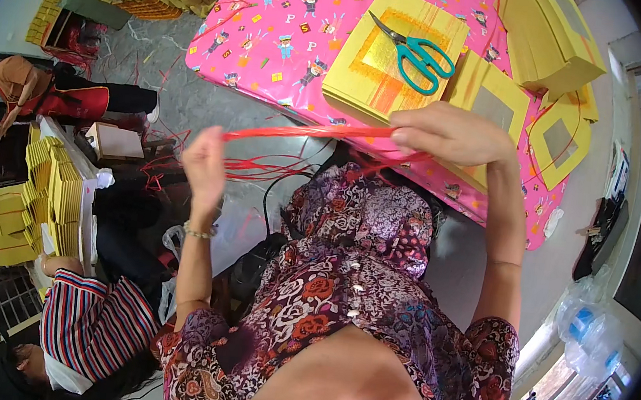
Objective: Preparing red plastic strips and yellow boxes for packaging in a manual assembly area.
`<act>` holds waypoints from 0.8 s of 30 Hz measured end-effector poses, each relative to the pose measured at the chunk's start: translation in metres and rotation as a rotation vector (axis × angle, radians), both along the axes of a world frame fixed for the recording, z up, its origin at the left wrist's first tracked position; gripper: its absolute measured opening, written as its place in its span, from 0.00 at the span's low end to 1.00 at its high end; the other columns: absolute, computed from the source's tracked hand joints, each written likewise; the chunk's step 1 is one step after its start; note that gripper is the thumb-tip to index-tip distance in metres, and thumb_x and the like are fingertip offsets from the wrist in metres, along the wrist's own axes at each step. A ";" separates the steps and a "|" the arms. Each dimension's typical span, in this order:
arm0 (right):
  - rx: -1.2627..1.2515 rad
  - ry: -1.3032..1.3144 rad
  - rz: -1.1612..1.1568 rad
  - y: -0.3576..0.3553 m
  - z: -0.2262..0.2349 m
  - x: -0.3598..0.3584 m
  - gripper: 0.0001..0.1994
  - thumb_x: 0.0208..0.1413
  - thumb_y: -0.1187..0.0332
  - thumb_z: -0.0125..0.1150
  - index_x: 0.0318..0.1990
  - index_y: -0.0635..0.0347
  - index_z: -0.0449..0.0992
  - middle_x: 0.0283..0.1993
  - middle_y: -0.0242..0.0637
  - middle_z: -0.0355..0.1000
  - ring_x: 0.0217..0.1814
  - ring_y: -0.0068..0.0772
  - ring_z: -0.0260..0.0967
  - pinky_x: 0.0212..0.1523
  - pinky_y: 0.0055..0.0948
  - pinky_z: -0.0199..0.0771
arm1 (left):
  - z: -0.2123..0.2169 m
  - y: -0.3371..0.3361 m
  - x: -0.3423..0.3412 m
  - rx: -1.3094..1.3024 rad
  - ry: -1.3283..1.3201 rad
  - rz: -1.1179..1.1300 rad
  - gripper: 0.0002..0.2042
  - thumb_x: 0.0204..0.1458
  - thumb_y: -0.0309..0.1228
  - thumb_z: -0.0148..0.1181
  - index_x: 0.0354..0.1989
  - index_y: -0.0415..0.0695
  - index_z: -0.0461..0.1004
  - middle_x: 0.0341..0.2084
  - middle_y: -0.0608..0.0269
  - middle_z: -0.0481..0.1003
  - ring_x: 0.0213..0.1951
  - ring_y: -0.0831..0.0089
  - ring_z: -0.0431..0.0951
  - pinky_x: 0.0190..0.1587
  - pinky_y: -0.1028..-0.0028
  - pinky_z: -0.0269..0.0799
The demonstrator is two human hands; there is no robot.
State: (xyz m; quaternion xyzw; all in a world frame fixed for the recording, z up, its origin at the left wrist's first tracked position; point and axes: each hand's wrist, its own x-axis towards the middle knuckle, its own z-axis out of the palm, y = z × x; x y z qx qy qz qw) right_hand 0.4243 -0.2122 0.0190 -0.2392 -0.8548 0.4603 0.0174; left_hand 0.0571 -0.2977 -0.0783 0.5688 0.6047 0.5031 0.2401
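Observation:
My left hand [205, 160] and my right hand [445, 133] hold a bundle of thin red plastic strings [304, 132] stretched taut between them, above my lap in a floral dress. More red strands hang loose below the left hand. Just beyond my right hand a table with a pink patterned cloth [276, 31] carries a stack of yellow paper sheets [386, 58] with gold and orange squares. Teal-handled scissors [418, 54] lie on top of that stack.
More yellow paper stacks [548, 36] sit at the table's right end. At the left a person in a striped shirt [92, 324] sits beside piles of yellow paper [52, 187]; another person [43, 93] is farther back. Plastic bottles [583, 337] lie lower right.

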 end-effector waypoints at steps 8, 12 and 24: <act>0.078 0.027 -0.091 -0.002 -0.004 -0.017 0.16 0.64 0.60 0.42 0.31 0.63 0.66 0.24 0.42 0.66 0.28 0.43 0.65 0.33 0.36 0.65 | -0.001 0.012 -0.023 -0.043 0.630 -0.113 0.13 0.59 0.33 0.46 0.45 0.37 0.71 0.39 0.52 0.72 0.41 0.61 0.72 0.45 0.64 0.65; 0.188 0.072 -0.083 -0.013 -0.018 -0.058 0.15 0.63 0.59 0.43 0.32 0.63 0.68 0.26 0.45 0.69 0.32 0.48 0.69 0.35 0.41 0.66 | 0.028 0.024 0.057 0.068 0.408 -0.460 0.21 0.57 0.35 0.49 0.57 0.39 0.62 0.48 0.49 0.70 0.51 0.51 0.68 0.54 0.59 0.60; 0.080 -0.117 -0.082 0.001 -0.015 -0.001 0.15 0.64 0.58 0.42 0.35 0.59 0.69 0.26 0.40 0.70 0.32 0.45 0.70 0.36 0.40 0.67 | -0.007 0.006 0.032 -0.147 0.445 -0.484 0.05 0.59 0.29 0.47 0.34 0.42 0.67 0.18 0.52 0.73 0.22 0.49 0.75 0.22 0.60 0.66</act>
